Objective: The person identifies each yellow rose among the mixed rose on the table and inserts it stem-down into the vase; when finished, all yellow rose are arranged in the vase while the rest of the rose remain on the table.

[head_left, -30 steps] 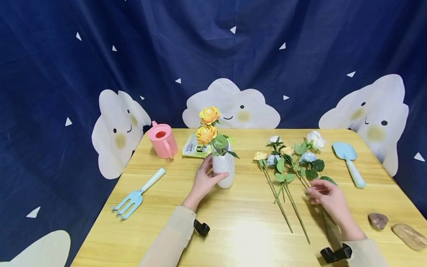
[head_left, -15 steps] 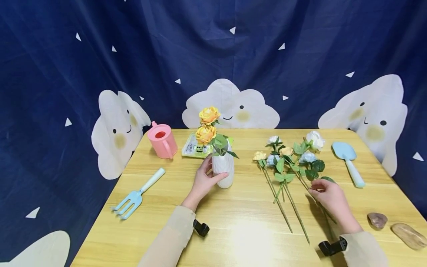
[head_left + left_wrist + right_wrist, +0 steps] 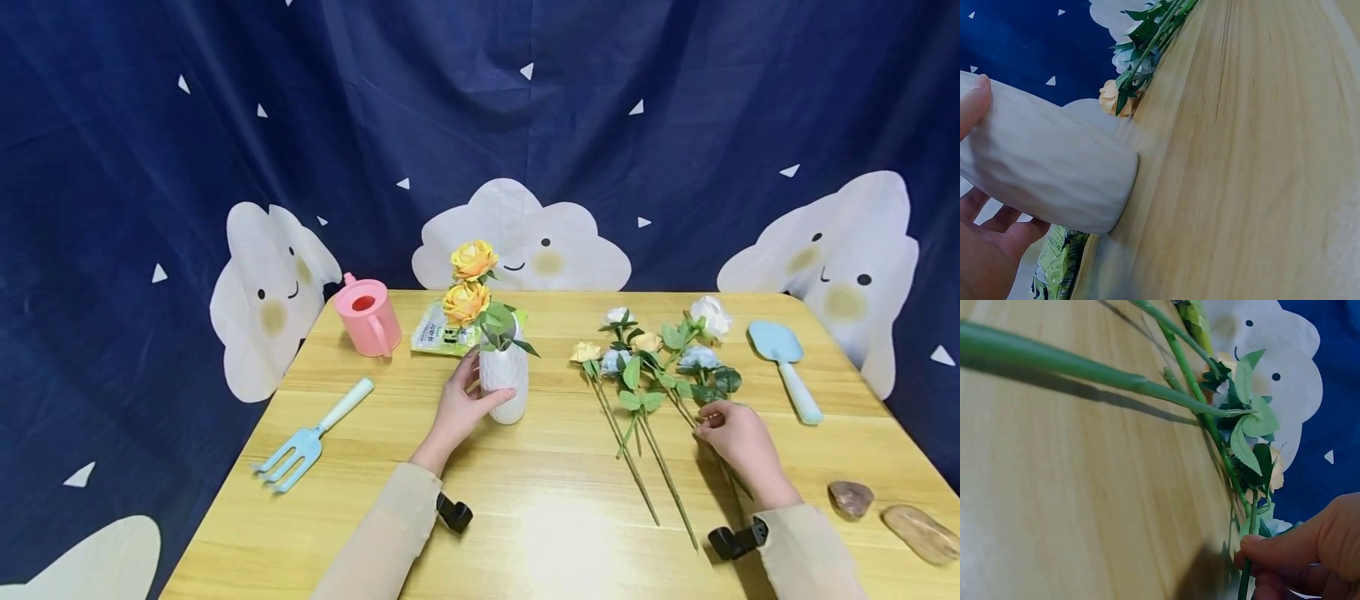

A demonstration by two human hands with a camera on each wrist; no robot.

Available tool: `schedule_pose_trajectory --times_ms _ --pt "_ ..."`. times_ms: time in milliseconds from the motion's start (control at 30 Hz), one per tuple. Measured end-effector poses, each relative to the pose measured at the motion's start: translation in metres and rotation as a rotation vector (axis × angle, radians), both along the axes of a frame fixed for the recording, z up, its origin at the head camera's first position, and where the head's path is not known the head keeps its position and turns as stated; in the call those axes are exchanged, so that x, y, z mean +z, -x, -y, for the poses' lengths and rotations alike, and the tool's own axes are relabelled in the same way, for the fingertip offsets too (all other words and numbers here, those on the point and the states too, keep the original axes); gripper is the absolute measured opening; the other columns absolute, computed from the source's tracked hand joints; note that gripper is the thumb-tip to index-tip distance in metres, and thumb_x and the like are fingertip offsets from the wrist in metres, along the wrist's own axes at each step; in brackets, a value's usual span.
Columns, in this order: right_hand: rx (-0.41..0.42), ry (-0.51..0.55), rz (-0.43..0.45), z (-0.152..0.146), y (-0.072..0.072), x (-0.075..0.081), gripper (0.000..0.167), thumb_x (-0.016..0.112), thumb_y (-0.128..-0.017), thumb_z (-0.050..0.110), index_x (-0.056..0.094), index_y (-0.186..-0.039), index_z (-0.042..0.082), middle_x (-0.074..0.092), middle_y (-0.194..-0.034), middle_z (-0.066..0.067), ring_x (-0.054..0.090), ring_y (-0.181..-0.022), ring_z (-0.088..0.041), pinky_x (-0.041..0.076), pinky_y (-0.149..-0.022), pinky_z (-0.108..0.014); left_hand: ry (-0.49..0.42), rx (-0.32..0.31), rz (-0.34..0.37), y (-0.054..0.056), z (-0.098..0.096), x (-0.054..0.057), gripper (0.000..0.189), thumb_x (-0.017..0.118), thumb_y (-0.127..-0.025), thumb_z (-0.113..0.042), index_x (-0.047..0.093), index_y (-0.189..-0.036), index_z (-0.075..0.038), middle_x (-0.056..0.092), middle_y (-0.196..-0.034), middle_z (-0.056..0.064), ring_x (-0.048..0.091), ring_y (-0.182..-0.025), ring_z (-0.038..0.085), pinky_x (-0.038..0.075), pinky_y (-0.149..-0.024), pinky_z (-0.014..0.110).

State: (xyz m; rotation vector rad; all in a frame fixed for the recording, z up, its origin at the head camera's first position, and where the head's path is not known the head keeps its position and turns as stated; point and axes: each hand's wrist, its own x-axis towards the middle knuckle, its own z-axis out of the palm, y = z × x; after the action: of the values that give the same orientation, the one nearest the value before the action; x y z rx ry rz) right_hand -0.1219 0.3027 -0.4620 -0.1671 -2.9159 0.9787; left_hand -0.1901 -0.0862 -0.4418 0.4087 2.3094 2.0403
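Observation:
A white textured vase (image 3: 505, 387) stands upright on the table, holding two yellow-orange roses (image 3: 467, 302) with green leaves. My left hand (image 3: 467, 406) grips it from the left, thumb across the front; in the left wrist view the vase (image 3: 1047, 162) fills the hand's grasp. To the right, artificial roses lie in a loose bunch: white (image 3: 711, 317), pale blue (image 3: 699, 358) and peach (image 3: 585, 352). My right hand (image 3: 742, 446) is over their stems. Thumb and fingers pinch one green flower stem (image 3: 1253, 515) in the right wrist view; which bloom it carries I cannot tell.
Behind the vase lies a green-and-white packet (image 3: 442, 331). A pink watering can (image 3: 367, 321) and a light-blue hand fork (image 3: 303, 446) are on the left. On the right are a light-blue trowel (image 3: 780, 354) and two stones, one dark (image 3: 851, 498), one tan (image 3: 921, 533).
The right hand has closed its fingers in on the stem, and its wrist has shifted slightly left. The blue rose and its dark leaves have moved a little. The left hand and vase stay put.

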Motion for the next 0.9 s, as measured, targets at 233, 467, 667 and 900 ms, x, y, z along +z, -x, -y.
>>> schedule_pose_trajectory --times_ms 233,467,667,900 --pt "-0.02 0.089 -0.019 -0.005 -0.001 0.003 0.026 0.067 -0.079 0.003 0.06 -0.1 -0.012 0.062 -0.075 -0.009 0.054 -0.06 -0.017 0.045 -0.051 -0.029 0.007 -0.005 -0.01 -0.001 0.0 0.002 0.081 0.078 -0.076 -0.015 0.033 -0.143 -0.01 0.046 -0.135 0.014 0.048 -0.119 0.028 0.042 -0.098 0.037" --pt "-0.037 0.241 0.014 -0.008 -0.001 0.008 0.03 0.065 -0.082 0.0 0.055 -0.106 -0.015 0.062 -0.08 -0.013 0.057 -0.06 -0.015 0.053 -0.052 -0.028 0.018 -0.004 -0.013 -0.001 0.0 0.002 0.081 0.078 -0.077 -0.016 0.033 -0.144 -0.011 0.045 -0.136 0.014 0.047 -0.12 0.028 0.042 -0.098 0.037" --pt "-0.031 0.319 0.001 -0.011 0.0 0.006 0.029 0.06 -0.083 -0.005 0.053 -0.108 -0.017 0.06 -0.079 -0.012 0.06 -0.06 -0.016 0.054 -0.053 -0.028 0.019 -0.003 -0.014 -0.001 0.0 0.001 0.082 0.078 -0.077 -0.017 0.032 -0.144 -0.011 0.045 -0.136 0.014 0.048 -0.12 0.028 0.042 -0.098 0.037" --pt "-0.03 0.406 -0.041 -0.008 0.002 0.009 0.03 0.059 -0.085 -0.006 0.051 -0.113 -0.017 0.061 -0.081 -0.012 0.063 -0.063 -0.018 0.055 -0.056 -0.029 0.007 -0.01 -0.019 -0.002 0.0 0.001 0.081 0.078 -0.077 -0.016 0.033 -0.144 -0.011 0.045 -0.136 0.014 0.048 -0.119 0.028 0.042 -0.098 0.037"
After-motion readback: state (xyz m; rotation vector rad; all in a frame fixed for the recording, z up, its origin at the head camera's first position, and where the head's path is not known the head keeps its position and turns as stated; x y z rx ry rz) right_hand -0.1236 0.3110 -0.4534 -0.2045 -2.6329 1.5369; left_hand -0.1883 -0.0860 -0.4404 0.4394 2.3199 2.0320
